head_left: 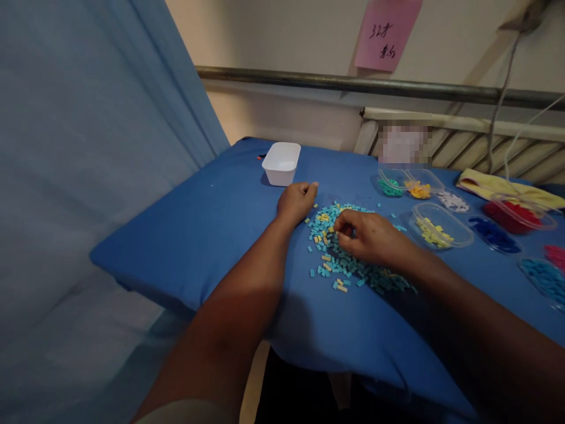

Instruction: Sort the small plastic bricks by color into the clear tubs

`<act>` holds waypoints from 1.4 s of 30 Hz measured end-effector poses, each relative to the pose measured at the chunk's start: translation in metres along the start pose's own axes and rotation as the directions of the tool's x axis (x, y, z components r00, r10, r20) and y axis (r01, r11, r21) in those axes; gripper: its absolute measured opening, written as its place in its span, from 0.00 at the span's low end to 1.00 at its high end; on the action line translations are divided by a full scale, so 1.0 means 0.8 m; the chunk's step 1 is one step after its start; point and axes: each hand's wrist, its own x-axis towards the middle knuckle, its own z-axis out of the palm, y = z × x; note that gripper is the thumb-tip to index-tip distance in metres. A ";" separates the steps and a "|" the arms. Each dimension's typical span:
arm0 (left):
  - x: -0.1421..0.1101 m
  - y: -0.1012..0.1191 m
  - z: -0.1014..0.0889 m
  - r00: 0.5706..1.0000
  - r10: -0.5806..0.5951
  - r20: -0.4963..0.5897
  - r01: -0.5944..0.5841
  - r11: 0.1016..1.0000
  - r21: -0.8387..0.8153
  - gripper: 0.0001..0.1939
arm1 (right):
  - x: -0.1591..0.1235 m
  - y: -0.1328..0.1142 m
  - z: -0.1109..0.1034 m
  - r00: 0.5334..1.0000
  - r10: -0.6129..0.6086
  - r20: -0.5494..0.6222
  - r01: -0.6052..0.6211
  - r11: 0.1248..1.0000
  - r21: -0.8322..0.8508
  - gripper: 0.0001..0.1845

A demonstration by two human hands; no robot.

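Observation:
A loose pile of small turquoise and yellow building bricks lies spread on the blue-covered table. My right hand is over the pile, thumb and fingers curled toward each other in a pinch near some yellow bricks. Whatever is between those fingertips is too small or hidden to make out. At the pile's far left edge my left hand rests closed, its fingers curled under. What it may hold is hidden. A white plastic tub stands just beyond the left hand.
To the right are several clear containers of sorted bricks, among them yellow, green, red, dark blue and turquoise. A folded yellow cloth lies behind them. A blue curtain hangs at the left.

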 end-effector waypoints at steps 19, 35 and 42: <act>-0.001 0.002 -0.003 1.000 -0.015 0.021 0.015 1.000 -0.002 0.27 | -0.014 0.021 -0.021 0.997 0.005 -0.073 -0.013 0.994 -0.110 0.09; 0.000 0.006 -0.005 0.998 -0.041 0.036 0.039 0.997 0.062 0.27 | -0.090 0.141 -0.085 0.921 0.179 -0.345 -0.296 0.898 -0.326 0.20; 0.000 0.003 -0.003 0.999 -0.009 0.045 0.007 0.999 0.045 0.28 | 0.006 0.008 -0.004 0.993 -0.115 -0.039 0.111 0.990 -0.087 0.13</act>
